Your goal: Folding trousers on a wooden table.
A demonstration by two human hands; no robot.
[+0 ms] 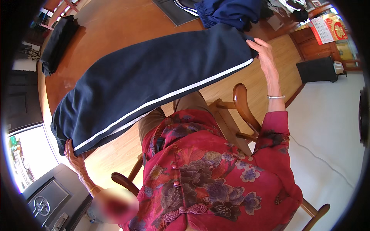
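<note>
A pair of dark navy trousers (150,78) with a white side stripe stretches lengthwise across the near edge of a brown wooden table (115,34). My left hand (74,157) grips the cuffed, gathered end at the lower left. At the other end, my right hand (263,53) pinches the cloth between thumb and fingers. The garment lies doubled lengthwise, and a second white stripe shows under its near edge. Part of it hangs over the table edge above my lap.
A folded dark garment (59,43) lies at the table's left. Farther back are a bright blue garment (228,13) and a flat dark garment (176,11) with white stripes. Wooden chair arms (241,101) flank me. A black box (316,69) stands on the floor at right.
</note>
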